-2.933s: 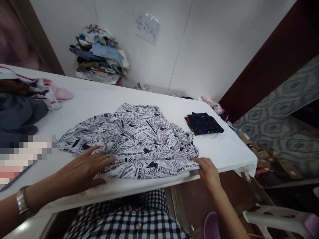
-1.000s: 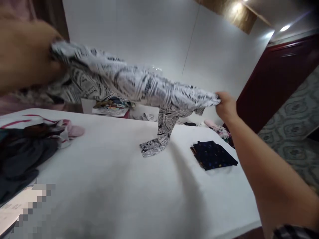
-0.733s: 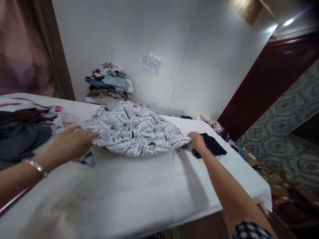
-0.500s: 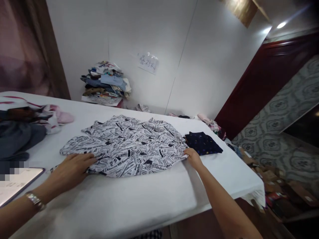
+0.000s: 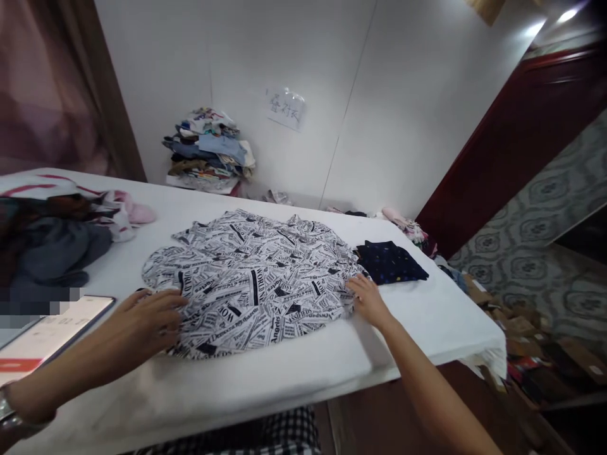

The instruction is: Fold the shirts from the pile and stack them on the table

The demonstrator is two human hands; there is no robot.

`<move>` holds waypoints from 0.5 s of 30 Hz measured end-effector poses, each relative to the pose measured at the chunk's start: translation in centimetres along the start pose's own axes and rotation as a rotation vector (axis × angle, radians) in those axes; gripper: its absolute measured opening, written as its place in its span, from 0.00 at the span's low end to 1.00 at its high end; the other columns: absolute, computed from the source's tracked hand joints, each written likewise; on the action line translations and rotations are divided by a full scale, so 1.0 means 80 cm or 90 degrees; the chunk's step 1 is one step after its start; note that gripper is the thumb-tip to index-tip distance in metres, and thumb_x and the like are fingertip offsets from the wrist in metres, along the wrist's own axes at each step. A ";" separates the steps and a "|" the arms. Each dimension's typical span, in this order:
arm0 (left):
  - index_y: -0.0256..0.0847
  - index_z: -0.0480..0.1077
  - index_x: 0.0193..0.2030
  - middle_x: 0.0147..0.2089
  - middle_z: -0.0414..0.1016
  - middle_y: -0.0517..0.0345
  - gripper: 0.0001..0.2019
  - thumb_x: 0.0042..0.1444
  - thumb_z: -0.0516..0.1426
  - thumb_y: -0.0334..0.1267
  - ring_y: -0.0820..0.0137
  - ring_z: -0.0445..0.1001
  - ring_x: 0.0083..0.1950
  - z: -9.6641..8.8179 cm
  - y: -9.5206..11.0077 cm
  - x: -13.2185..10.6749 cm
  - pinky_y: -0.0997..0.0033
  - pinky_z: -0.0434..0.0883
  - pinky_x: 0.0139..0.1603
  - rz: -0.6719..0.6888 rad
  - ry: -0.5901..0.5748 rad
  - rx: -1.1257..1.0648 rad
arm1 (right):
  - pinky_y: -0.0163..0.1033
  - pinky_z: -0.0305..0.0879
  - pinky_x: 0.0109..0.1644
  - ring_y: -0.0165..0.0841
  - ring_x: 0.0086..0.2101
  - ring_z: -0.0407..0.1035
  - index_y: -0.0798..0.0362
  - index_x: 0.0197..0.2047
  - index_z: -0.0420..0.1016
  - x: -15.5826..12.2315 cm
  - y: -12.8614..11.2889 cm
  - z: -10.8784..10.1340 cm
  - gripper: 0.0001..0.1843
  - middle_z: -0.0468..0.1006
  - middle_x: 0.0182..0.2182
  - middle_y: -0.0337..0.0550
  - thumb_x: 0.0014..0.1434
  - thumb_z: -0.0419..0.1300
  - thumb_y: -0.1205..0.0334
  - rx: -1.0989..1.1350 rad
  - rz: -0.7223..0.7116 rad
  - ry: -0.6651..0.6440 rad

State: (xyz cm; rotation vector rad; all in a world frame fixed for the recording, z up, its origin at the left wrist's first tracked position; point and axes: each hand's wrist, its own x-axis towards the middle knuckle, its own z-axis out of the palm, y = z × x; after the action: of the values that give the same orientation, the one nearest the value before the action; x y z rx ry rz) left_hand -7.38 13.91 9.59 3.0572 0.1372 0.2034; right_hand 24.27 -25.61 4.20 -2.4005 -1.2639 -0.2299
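black-and-white printed shirt (image 5: pixel 251 278) under both hands

1. The room is evenly bright; a ceiling lamp (image 5: pixel 568 14) glows in the top right corner.
2. The white counter (image 5: pixel 427 303) gives back soft light, without hard glare.
3. Only faint shadows lie beside the right hand (image 5: pixel 367 301).
4. The print on the shirt (image 5: pixel 251 278) is sharp; the left hand (image 5: pixel 142 323) is slightly soft.
5. Straight lines lean and bend towards the edges.
6. A pixelated patch (image 5: pixel 28 308) covers a part of the left edge.
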 end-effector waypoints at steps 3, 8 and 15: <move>0.49 0.76 0.32 0.49 0.78 0.58 0.11 0.57 0.53 0.44 0.57 0.72 0.54 -0.002 0.016 0.004 0.51 0.64 0.56 -0.011 0.038 -0.072 | 0.54 0.50 0.67 0.40 0.64 0.53 0.48 0.63 0.65 -0.005 -0.080 0.011 0.27 0.65 0.63 0.45 0.60 0.58 0.65 0.089 -0.085 -0.119; 0.43 0.70 0.36 0.42 0.79 0.55 0.17 0.62 0.47 0.51 0.65 0.75 0.43 0.003 0.084 0.023 0.67 0.72 0.40 -0.073 0.052 -0.390 | 0.57 0.41 0.68 0.44 0.65 0.49 0.47 0.70 0.48 -0.001 -0.172 0.055 0.44 0.57 0.67 0.47 0.57 0.63 0.46 0.146 -0.186 -0.207; 0.42 0.66 0.32 0.41 0.76 0.54 0.16 0.61 0.48 0.52 0.66 0.73 0.44 -0.008 0.162 0.020 0.71 0.70 0.40 -0.016 -0.036 -0.626 | 0.41 0.63 0.48 0.35 0.41 0.69 0.51 0.40 0.76 -0.013 -0.156 0.078 0.12 0.78 0.38 0.44 0.60 0.52 0.68 0.274 -0.112 -0.115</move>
State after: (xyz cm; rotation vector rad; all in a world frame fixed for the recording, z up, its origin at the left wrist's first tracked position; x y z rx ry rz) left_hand -4.78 1.23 11.46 2.0784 0.0457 0.1247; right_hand 13.19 -17.42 1.81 -1.9782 -1.4361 0.1967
